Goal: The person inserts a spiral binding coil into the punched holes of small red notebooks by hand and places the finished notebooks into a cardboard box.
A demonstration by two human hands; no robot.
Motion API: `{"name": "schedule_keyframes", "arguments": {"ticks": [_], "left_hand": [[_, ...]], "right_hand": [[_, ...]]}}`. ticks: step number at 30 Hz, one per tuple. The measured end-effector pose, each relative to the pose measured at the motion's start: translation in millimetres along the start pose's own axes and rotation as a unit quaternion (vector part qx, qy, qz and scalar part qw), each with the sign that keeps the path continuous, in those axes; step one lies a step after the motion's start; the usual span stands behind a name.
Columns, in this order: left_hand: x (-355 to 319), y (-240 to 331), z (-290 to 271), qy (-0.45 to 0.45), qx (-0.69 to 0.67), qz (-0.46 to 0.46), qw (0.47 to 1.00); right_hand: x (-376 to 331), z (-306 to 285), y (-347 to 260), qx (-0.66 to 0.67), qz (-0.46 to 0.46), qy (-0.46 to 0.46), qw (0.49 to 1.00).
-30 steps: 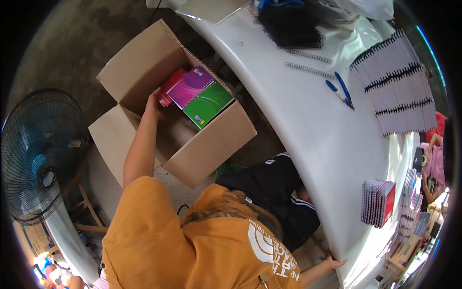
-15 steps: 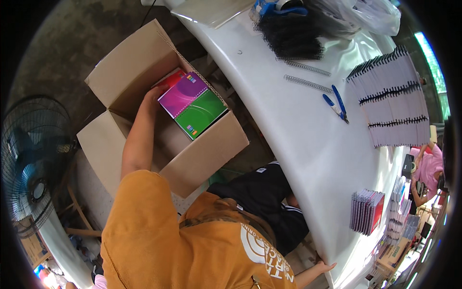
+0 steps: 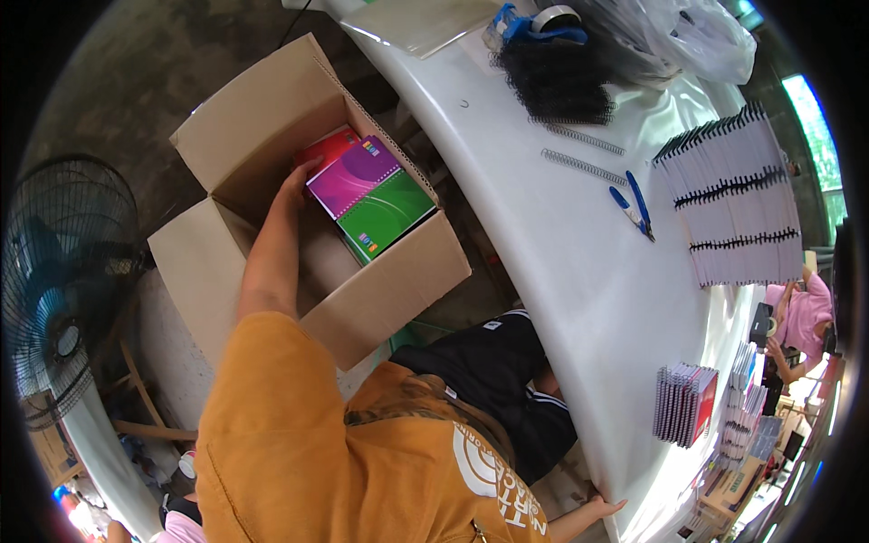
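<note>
My left arm reaches into an open cardboard box [image 3: 389, 290]. At the left edge of a red notebook [image 3: 331, 145], the fingers of my left hand [image 3: 301, 179] close around the cover, partly hidden. Right beside it lie a purple notebook cover [image 3: 355, 178] and a green notebook cover [image 3: 387, 217], both punched with holes along one edge, on top of a stack. Down at the lower right, my right hand [image 3: 599, 509] rests on the edge of the white-covered table [image 3: 552, 262], fingers stretched out and holding nothing.
On the table are blue-handled pliers [image 3: 639, 208], loose spiral coils [image 3: 584, 166], a black coil bundle [image 3: 557, 86], a tape dispenser [image 3: 543, 23], a tall notebook stack [image 3: 731, 199] and a smaller one [image 3: 683, 404]. A fan [image 3: 68, 271] stands left; a person in pink [image 3: 806, 312] is at far right.
My left hand has shifted slightly along the red notebook, and more of its cover shows. The whole view has moved a little. My right hand stays at the table edge.
</note>
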State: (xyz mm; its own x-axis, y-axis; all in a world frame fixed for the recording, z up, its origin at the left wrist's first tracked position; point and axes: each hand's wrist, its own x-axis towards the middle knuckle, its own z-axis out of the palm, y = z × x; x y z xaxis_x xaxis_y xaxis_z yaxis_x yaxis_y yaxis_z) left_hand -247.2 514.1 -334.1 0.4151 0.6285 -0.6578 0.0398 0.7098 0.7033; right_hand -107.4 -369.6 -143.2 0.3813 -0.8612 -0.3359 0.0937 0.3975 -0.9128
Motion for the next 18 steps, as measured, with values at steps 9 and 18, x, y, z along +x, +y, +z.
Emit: {"name": "schedule_keyframes", "arguments": {"ticks": [9, 18], "left_hand": [[-24, -24, -32, -0.032, -0.089, -0.014, 0.995], [-35, 8, -51, 0.035, -0.053, -0.014, 0.998]], "right_hand": [[-14, -3, -6, 0.0, 0.029, 0.0, 1.0], [16, -5, -2, -0.002, 0.004, -0.049, 0.999]]}}
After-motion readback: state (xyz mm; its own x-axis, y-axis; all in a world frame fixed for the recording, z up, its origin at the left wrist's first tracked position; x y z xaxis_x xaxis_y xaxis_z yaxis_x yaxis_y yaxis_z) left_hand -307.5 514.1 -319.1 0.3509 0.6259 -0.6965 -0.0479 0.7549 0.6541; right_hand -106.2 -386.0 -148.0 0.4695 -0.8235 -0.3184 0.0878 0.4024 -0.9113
